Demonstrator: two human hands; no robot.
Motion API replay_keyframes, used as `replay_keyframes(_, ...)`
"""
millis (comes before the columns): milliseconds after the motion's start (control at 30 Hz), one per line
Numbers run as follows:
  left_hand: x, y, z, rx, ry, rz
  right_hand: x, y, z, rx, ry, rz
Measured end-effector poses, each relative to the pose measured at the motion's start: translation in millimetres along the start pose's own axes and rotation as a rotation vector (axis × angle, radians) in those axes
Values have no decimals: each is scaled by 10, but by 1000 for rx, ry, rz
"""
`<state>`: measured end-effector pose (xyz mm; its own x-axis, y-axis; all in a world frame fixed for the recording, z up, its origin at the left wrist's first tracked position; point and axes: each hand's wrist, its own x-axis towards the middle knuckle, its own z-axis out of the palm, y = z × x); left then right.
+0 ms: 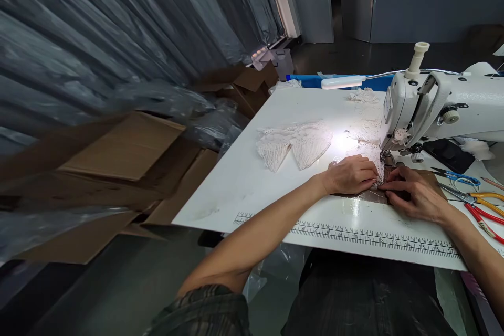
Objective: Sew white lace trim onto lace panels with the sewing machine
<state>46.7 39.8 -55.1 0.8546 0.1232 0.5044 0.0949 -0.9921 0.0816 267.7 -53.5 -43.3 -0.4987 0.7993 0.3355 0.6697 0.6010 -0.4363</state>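
Left hand [357, 174] and right hand [413, 192], fingers closed, pinch netted white lace [370, 154] before a smooth sewing machine [401, 95]; orange-handled scissors [470, 198] nearby.

Past the left edge of my worktop [220, 184] I see open cartons [124, 149] and a grey curtain [137, 21] hanging behind them. Beyond the far edge, a grey door [309, 0] and a grey wall [437, 0] rise from a dark floor [350, 55]. Bright light [343, 143] pools on my worktop; the room is dim.
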Motion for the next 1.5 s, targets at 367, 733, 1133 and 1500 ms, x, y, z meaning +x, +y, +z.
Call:
replay_keyframes(367,-21,-15,7,156,84,119,-25,111,97,-148,111,167)
replay_keyframes(733,-25,-19,-16,87,-2,67,-67,173,167,-137,54,174)
replay_keyframes(1133,-28,44,-82,91,-111,106,-63,164,136,-123,73,90)
replay_keyframes(1500,34,30,-74,107,-196,56,-29,92,70,-206,47,21)
